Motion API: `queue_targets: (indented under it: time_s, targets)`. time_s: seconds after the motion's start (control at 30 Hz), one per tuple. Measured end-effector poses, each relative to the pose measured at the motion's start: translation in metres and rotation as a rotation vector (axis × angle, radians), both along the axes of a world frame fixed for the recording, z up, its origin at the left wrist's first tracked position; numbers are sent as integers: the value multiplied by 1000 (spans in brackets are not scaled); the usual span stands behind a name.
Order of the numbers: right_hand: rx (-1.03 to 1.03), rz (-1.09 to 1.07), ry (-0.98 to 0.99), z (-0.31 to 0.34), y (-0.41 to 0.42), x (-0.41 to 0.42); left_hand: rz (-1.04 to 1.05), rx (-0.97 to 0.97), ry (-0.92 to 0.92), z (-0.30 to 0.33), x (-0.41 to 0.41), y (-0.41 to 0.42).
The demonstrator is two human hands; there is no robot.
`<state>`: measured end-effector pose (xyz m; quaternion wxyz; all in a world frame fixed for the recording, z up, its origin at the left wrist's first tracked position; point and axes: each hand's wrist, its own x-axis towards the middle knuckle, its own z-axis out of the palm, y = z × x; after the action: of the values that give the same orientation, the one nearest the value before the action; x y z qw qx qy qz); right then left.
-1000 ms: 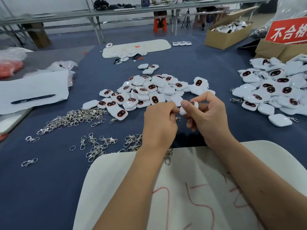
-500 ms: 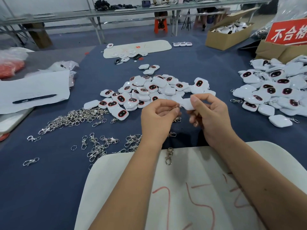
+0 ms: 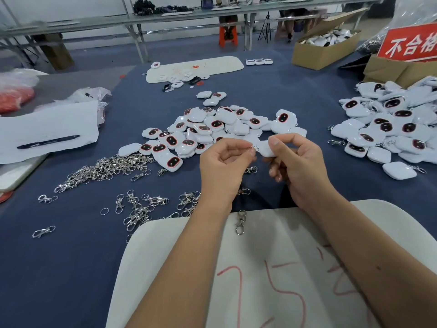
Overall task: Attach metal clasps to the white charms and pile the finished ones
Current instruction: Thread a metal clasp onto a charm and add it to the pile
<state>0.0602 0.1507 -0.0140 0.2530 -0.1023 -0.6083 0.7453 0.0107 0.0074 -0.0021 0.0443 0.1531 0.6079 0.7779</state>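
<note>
Blue-covered table (image 3: 272,91) — behind it a long metal bench (image 3: 165,18), orange stool (image 3: 227,35), white wall (image 3: 71,5).

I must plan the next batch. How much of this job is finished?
Done: a pile of clasped charms at right. In hand: the right hand holds one charm while the left hand fits a ring. Left: the middle pile and loose clasps.

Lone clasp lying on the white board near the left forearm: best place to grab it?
Pinch the clasp across its long hook body, coming straight down from above. It lies flat on the white board, ring end pointing away, with open space on both sides for fingertips.
</note>
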Motion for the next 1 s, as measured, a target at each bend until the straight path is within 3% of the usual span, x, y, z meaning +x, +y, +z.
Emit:
queue_targets:
  time_s: [0.13,0.37,0.47,0.7,1.0]
  targets:
    - [-5,-4,-6,1,-1,1,65,-103,69,0,-1,0]
    - [65,-58,8,2,-3,4,137,-537,551,-2,1,-3]
    - [97,-49,27,2,-4,4,190,-603,641,-4,0,-2]
    - [44,-146,-9,0,-3,-1,201,-261,199,-5,-5,-3]
    - [172,-145,39,-1,-4,1,191,-130,23,-2,-6,-4]
